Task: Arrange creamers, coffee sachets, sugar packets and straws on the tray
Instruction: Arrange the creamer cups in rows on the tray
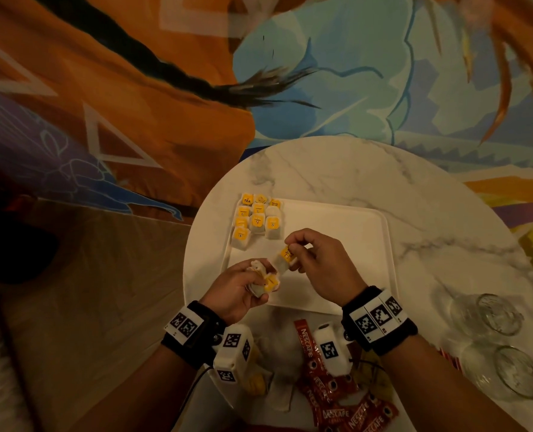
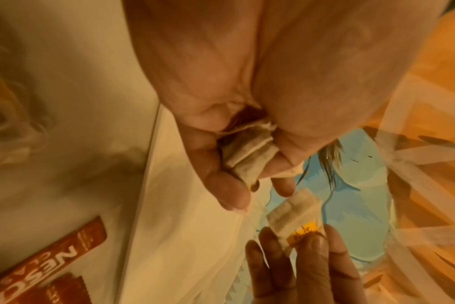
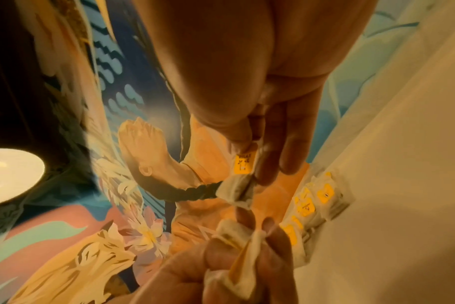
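Round marble table (image 1: 337,169) against a painted mural wall (image 1: 134,73). White tray (image 1: 337,232) with yellow-tagged sachets (image 1: 256,221) in its far left corner; red coffee sachets (image 1: 346,410) and two glasses (image 1: 502,344) nearby. Left hand (image 1: 237,291) clutching a sachet bundle (image 1: 266,280); right hand (image 1: 321,260), grip pinched on one sachet (image 1: 285,255) above the tray.

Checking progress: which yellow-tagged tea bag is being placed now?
The single tea bag pinched in the right hand, above the tray; the others lie in rows or are bunched in the left hand.
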The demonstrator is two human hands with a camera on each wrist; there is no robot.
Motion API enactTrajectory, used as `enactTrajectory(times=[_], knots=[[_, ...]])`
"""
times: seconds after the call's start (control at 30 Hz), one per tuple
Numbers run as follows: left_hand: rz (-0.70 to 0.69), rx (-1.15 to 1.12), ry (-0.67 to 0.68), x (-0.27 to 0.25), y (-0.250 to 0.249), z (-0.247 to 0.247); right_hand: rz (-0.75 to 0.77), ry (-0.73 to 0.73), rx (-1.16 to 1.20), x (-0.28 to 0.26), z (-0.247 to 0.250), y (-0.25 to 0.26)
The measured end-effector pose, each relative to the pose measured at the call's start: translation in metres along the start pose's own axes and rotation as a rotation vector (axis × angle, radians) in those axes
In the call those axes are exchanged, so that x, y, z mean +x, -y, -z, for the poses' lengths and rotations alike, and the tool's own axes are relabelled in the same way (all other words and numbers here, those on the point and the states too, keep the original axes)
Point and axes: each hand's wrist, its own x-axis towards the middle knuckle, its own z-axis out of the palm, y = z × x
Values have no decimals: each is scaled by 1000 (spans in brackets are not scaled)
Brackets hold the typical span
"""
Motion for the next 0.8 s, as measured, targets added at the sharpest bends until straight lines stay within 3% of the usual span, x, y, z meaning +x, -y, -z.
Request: enactTrajectory(times=[0.27,0.8], knots=[[-54,90,-13,1,-7,4,51,102,-37,17,-10,3],[-46,-58,-191,24,-12,29,-141,-45,158,48,-44,-15]])
